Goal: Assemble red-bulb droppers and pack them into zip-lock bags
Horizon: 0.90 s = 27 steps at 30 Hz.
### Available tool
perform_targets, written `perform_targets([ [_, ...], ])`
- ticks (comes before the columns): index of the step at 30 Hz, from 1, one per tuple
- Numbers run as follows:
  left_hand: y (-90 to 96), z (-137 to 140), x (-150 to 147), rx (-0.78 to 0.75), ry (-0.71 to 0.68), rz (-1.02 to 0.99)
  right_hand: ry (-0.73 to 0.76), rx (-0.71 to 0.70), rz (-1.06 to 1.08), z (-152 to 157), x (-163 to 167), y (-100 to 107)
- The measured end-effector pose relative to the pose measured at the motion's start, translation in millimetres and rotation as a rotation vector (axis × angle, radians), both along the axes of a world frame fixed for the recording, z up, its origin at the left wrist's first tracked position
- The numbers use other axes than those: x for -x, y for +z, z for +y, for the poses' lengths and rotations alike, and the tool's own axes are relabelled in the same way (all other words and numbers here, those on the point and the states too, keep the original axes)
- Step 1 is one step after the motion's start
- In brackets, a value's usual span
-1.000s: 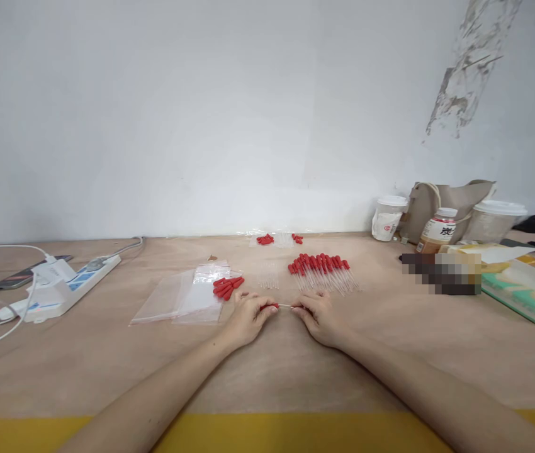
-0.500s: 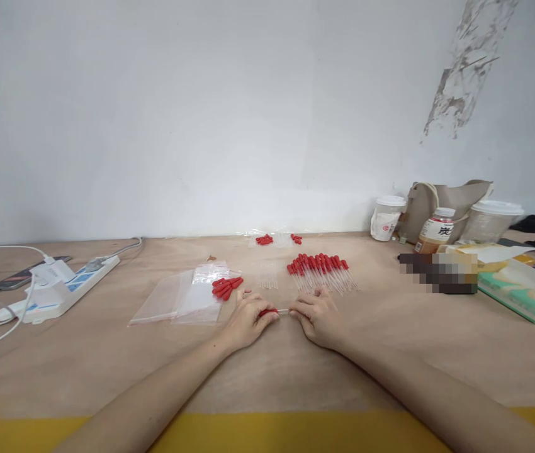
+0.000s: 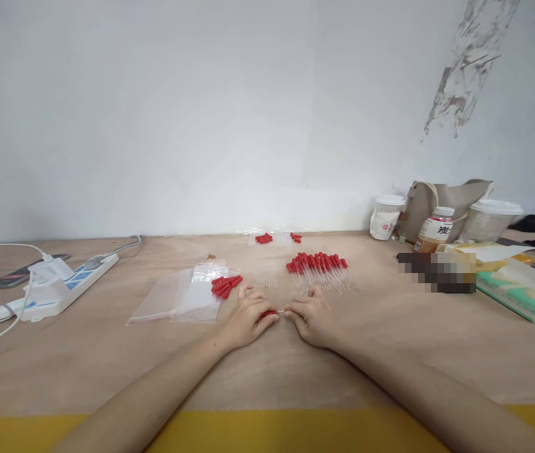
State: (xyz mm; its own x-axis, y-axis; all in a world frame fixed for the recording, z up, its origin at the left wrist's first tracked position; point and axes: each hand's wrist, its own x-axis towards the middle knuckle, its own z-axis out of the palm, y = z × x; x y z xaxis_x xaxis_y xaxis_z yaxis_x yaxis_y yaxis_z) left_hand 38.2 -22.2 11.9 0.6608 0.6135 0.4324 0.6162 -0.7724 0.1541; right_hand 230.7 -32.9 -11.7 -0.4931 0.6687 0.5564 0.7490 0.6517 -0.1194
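Note:
In the head view, my left hand (image 3: 251, 316) is closed around a red rubber dropper bulb (image 3: 269, 313). My right hand (image 3: 312, 316) pinches a thin glass dropper tube (image 3: 281, 312), whose visible end meets the bulb's mouth; the rest is hidden by my fingers. Beyond my right hand lie rows of droppers with red bulbs (image 3: 319, 263) on glass tubes. Loose red bulbs (image 3: 226, 286) are heaped by my left hand, partly on clear plastic bags (image 3: 196, 305). Several bare glass tubes (image 3: 267, 275) lie between the two groups.
Packs with red bulbs (image 3: 264, 238) lie by the wall. On the left are a power strip (image 3: 72, 286) with white cables and a phone (image 3: 17, 278). At right stand a paper cup (image 3: 385, 220), a drink bottle (image 3: 435, 231), a bag (image 3: 418, 211) and a tissue pack (image 3: 522, 292).
My right hand has shifted slightly left, and less of the glass tube shows between my hands. My left hand keeps its hold on the red bulb in nearly the same place.

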Motion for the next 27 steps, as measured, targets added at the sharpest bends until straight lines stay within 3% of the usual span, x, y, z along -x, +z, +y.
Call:
perform_targets([
  [8,-3.4,9.6,9.6,-0.077,0.054,-0.014,-0.06,-0.051,-0.16,-8.8,-3.7,18.0],
  [12,-8.7,11.4,16.6,-0.033,0.128,-0.1,-0.312,0.091,0.065,7.9,-21.9,22.9],
  [14,-10.7,12.4,18.6,0.026,0.119,-0.087,-0.494,0.212,0.245,24.9,-34.0,25.0],
  [17,-12.8,13.5,19.2,0.08,0.104,-0.068,-0.68,0.277,0.358,50.5,-46.9,27.1],
  [27,-14.0,14.6,19.9,0.099,0.119,-0.073,-0.8,0.325,0.322,79.0,-32.4,17.6],
])
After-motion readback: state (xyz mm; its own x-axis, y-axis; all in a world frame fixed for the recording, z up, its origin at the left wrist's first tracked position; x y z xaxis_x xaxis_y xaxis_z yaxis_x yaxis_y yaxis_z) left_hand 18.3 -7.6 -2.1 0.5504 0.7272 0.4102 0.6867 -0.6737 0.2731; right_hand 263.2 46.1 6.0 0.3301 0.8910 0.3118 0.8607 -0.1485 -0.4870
